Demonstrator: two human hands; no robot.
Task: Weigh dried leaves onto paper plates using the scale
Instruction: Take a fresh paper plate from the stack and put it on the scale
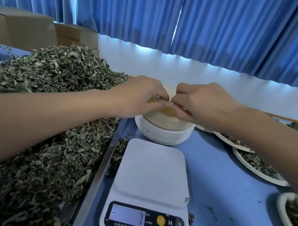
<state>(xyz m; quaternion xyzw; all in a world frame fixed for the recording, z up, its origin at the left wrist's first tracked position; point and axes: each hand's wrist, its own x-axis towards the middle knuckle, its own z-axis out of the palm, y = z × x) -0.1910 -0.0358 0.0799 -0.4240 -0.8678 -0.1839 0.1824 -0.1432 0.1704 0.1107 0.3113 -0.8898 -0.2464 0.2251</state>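
Both hands, left hand [143,94] and right hand [201,103], pinch the top plate's edge on the paper plate stack [163,130]. Dried leaves [39,109] are heaped left; the empty scale [149,189] sits nearer.

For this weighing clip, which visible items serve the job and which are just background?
In use: white digital scale; heap of dried green leaves; stack of empty paper plates; filled white paper plates; left hand; right hand.

Lying about: brown cardboard boxes; blue curtains.
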